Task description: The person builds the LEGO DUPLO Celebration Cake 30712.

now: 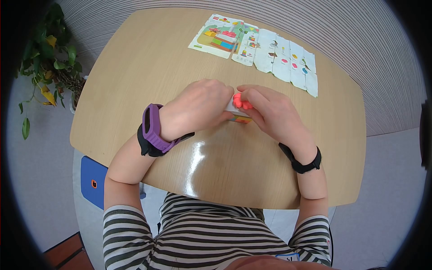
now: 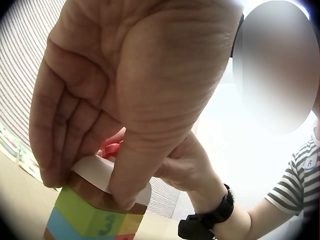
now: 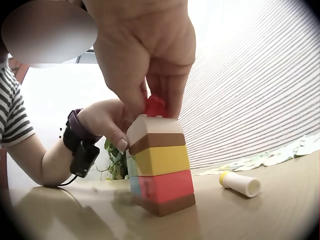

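A stack of toy building bricks (image 3: 164, 162) stands on the table, with brown, red, blue, yellow and green layers. A brown brick with a rounded white top (image 3: 155, 127) forms its upper end. My left hand (image 1: 200, 103) holds the stack near the top, thumb on one side and fingers on the other, as the left wrist view shows. My right hand (image 1: 276, 112) pinches a bright red lumpy toy piece (image 1: 243, 102) right at the white top. A dark marking like a 3 shows on the green brick (image 2: 95, 217).
A white toy cylinder with a yellow end (image 3: 241, 184) lies on the table beside the stack. Creased picture instruction sheets (image 1: 256, 49) lie along the far edge of the wooden table (image 1: 130, 81). A leafy plant (image 1: 56, 58) stands beyond the table's left side.
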Motion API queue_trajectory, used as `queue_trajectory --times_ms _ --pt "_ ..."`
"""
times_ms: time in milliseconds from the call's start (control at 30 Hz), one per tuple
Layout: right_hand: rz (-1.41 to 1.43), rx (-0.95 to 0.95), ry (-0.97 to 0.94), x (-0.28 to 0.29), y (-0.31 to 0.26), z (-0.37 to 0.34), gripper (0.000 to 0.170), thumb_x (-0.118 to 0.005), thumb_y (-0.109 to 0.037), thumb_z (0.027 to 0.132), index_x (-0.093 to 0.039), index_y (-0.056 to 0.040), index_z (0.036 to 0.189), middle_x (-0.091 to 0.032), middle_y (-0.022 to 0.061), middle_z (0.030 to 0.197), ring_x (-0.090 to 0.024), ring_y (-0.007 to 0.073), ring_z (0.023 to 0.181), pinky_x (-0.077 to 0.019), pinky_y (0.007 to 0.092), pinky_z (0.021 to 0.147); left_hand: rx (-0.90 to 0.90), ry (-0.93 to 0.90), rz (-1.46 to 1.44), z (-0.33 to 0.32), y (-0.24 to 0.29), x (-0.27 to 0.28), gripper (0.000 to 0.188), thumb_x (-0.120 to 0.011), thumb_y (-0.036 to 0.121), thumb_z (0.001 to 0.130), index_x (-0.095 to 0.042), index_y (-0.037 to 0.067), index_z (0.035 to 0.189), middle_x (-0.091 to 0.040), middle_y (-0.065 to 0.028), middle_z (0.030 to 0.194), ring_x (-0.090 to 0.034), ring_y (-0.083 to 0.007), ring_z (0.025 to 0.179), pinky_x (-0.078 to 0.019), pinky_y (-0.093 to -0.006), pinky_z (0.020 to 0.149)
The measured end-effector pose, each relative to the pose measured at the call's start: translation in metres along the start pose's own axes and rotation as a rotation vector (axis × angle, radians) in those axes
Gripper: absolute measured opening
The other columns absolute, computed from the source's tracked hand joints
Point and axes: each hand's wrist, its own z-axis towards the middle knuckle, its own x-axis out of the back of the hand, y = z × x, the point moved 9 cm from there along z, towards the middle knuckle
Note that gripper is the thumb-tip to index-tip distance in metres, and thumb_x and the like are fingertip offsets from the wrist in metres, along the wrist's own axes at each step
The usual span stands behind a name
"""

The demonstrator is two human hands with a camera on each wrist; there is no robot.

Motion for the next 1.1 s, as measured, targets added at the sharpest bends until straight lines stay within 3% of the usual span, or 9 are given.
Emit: queue_trajectory --times_ms 133,233,1100 --pt "0.049 -0.013 -0.049 -0.0003 0.0001 -0.0005 0.019 -0.065 -0.011 0.080 -0.049 -0.0066 0.088 -0.058 0.0092 0.082 -0.058 0.0300 0.076 -0.0479 0.0390 0.061 -0.010 0.020 -0.020 -0.0001 -0.0004 -0.0007 0.026 -0.070 0.018 0.077 -0.061 0.000 0.094 -0.064 -0.0182 0.081 -0.061 -0.0358 0.082 -0.0488 -0.0417 0.074" --pt "0.102 -0.115 -0.167 -0.0032 0.0062 -0.0022 0.018 -0.068 -0.009 0.081 -0.054 -0.0065 0.091 -0.065 0.0091 0.103 -0.061 0.0289 0.081 -0.0510 0.0355 0.070 -0.018 0.026 -0.017 -0.0002 -0.0005 -0.0006 0.027 -0.070 0.019 0.078 -0.062 0.000 0.095 -0.064 -0.0181 0.081 -0.061 -0.0357 0.082 -0.0489 -0.0416 0.074" --pt "0.163 -0.082 -0.158 -0.0031 0.0071 -0.0019 0.017 -0.067 -0.002 0.079 -0.054 -0.0044 0.090 -0.062 0.0089 0.104 -0.058 0.0284 0.084 -0.0497 0.0349 0.072 -0.028 0.010 -0.009 0.0003 0.0016 -0.0018 0.028 -0.070 0.021 0.078 -0.060 -0.001 0.092 -0.063 -0.0185 0.079 -0.061 -0.0363 0.080 -0.0486 -0.0420 0.072"
